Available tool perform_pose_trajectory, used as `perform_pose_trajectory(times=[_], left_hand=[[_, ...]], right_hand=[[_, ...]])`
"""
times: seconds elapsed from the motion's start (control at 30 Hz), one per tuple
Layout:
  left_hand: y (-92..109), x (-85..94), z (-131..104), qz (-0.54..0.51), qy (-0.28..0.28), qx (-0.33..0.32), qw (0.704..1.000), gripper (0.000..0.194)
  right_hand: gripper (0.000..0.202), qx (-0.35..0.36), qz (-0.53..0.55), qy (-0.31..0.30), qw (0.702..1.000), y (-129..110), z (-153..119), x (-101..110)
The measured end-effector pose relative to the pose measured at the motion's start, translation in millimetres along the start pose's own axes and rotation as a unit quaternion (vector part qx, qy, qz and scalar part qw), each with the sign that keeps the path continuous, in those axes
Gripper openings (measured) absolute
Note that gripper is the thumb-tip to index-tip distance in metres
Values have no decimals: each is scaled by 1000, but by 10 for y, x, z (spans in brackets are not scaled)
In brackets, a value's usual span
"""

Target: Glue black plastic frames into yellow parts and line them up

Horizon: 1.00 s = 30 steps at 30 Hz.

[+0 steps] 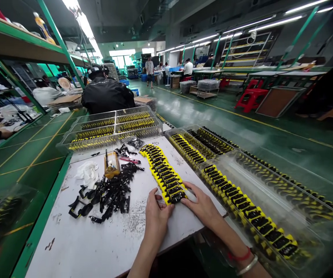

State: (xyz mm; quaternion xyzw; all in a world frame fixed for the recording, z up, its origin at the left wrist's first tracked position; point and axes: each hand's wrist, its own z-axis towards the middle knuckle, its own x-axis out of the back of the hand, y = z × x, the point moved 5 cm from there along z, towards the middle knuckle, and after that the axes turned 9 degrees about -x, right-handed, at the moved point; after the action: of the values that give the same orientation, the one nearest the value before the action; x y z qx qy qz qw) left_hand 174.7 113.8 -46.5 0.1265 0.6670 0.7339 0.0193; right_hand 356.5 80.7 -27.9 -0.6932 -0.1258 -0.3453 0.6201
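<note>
A long row of yellow-and-black plastic parts [166, 173] lies on the white tabletop, nested one against another. My left hand [156, 212] presses its fingers against the left side of the row's near end. On the opposite side, my right hand [199, 202] grips the same end, thumb near the closest part. Left of the row spreads a heap of loose black plastic parts [108, 197]. Beside the heap are a small yellowish box [111, 165], a red marker-like stick [129, 160] and a crumpled white cloth [87, 173].
Clear plastic trays with rows of similar parts stand at the right [250, 208] and behind the table [114, 127]. A person in a black jacket [105, 92] sits beyond the far trays. Red stools [252, 96] stand across the green floor [180, 104].
</note>
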Motion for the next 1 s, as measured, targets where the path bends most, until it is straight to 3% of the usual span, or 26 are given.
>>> perform_pose_trajectory(times=[0.37, 0.57, 0.77, 0.9, 1.0], left_hand=[[45, -20, -49, -5, -6, 16, 1000, 63], [28, -42, -106, -15, 13, -9, 1000, 63], [6, -76, -176, -21, 28, -21, 999, 66], [116, 125, -268, 21, 61, -57, 996, 59], [244, 514, -305, 80, 99, -106, 986, 44]], right_hand=[[56, -25, -25, 14, 999, 180, -111, 24], [56, -46, -33, 19, 998, 187, -154, 55], [56, -84, -45, 80, 992, 168, -247, 195], [55, -127, -27, 170, 977, 139, -432, 322], [48, -120, -45, 189, 974, 40, -574, 264]])
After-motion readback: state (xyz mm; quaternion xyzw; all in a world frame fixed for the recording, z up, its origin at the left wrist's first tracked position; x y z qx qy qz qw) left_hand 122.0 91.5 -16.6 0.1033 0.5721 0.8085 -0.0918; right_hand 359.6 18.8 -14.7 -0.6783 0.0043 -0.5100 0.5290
